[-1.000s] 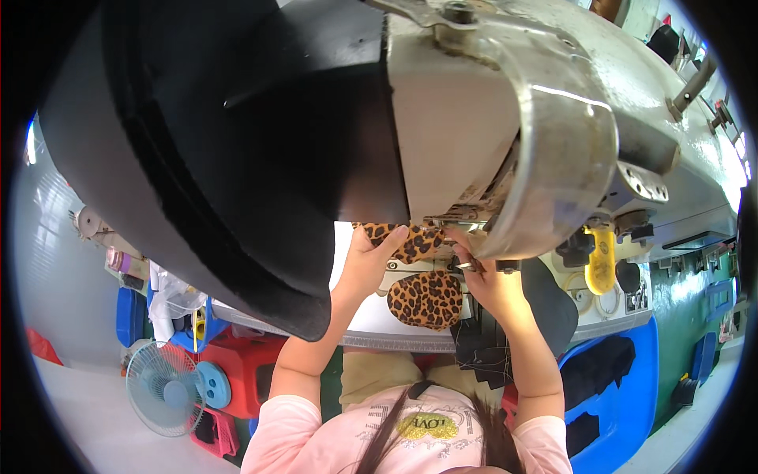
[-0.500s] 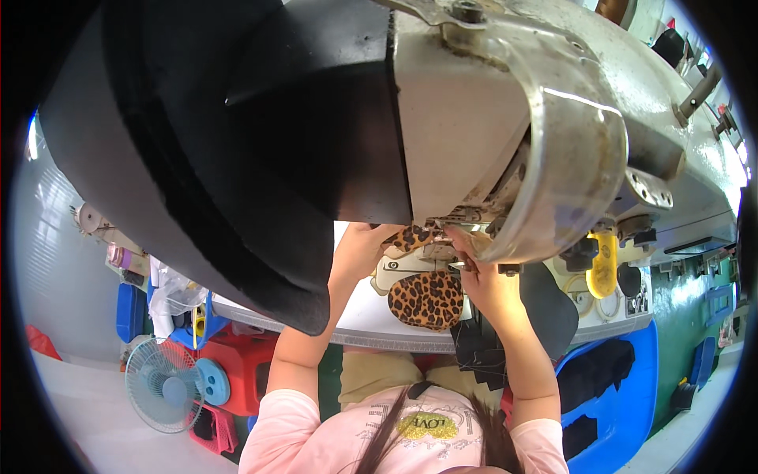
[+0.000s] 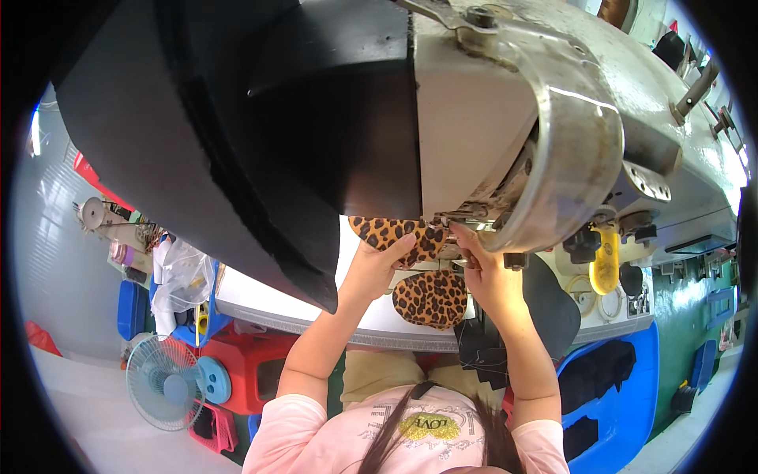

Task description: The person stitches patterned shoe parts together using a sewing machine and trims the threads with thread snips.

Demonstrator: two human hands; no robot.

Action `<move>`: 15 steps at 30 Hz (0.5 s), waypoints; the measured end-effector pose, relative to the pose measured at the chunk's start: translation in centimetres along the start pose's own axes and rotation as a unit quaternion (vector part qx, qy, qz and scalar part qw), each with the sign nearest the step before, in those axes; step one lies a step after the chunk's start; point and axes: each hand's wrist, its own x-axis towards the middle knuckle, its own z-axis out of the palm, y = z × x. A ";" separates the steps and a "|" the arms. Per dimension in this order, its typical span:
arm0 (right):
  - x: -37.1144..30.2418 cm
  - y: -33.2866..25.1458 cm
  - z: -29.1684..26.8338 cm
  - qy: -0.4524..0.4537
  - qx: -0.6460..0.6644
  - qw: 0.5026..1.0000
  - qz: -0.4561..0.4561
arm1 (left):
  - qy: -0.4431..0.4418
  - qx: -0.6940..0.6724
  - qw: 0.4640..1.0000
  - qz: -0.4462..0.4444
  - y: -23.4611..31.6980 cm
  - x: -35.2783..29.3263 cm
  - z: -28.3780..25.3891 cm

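Note:
A large sewing machine (image 3: 584, 158) fills the upper view. Under its head, my left hand (image 3: 373, 272) grips a leopard-print fabric piece (image 3: 395, 235), thumb on top and fingers underneath. The piece's right end lies by the needle area (image 3: 446, 223). Close to that end is my right hand (image 3: 493, 280), its fingers bent and closed beside the machine's metal parts; what they pinch, if anything, is hidden. A second, rounded leopard-print piece (image 3: 430, 300) lies on the white table (image 3: 355, 320), between my forearms.
Black fabric pieces (image 3: 483, 347) hang over the table edge by my right forearm. A blue tub (image 3: 639, 403) with black pieces stands at the right. At the left are a fan (image 3: 164, 383), a red stool (image 3: 245, 367) and a blue bin with plastic bags (image 3: 185, 276).
My left hand has shifted its hold, and its thumb now lies on the leopard-print piece, which shows more and reaches farther left. My right hand stays by the needle area. The view has shifted slightly.

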 end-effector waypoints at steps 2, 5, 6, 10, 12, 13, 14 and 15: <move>-0.1 0.3 0.3 0.017 -0.010 1.000 -0.014 | 0.007 0.004 1.000 0.004 -0.5 0.0 -0.1; -0.2 0.4 0.5 0.033 -0.019 0.999 -0.025 | 0.010 0.002 1.000 0.013 -0.3 -0.5 0.8; -0.2 0.4 0.5 0.031 -0.017 0.999 -0.023 | 0.007 -0.004 1.000 0.020 -0.2 -0.7 1.2; -0.1 0.3 0.3 0.020 0.017 0.999 -0.018 | 0.005 -0.030 0.999 0.045 -0.7 0.1 1.2; -0.2 0.5 0.3 0.006 0.008 1.000 -0.004 | 0.010 -0.039 0.998 0.056 -0.4 0.4 1.8; -0.1 0.6 0.3 0.006 0.008 1.000 -0.004 | 0.016 -0.048 0.996 0.069 -0.4 0.5 2.1; 0.0 0.6 0.4 0.023 0.012 0.999 -0.022 | 0.016 -0.048 0.996 0.069 -0.6 0.5 2.2; 0.0 0.5 0.5 0.040 0.017 0.998 -0.040 | 0.041 -0.054 0.995 0.074 -0.8 0.5 2.2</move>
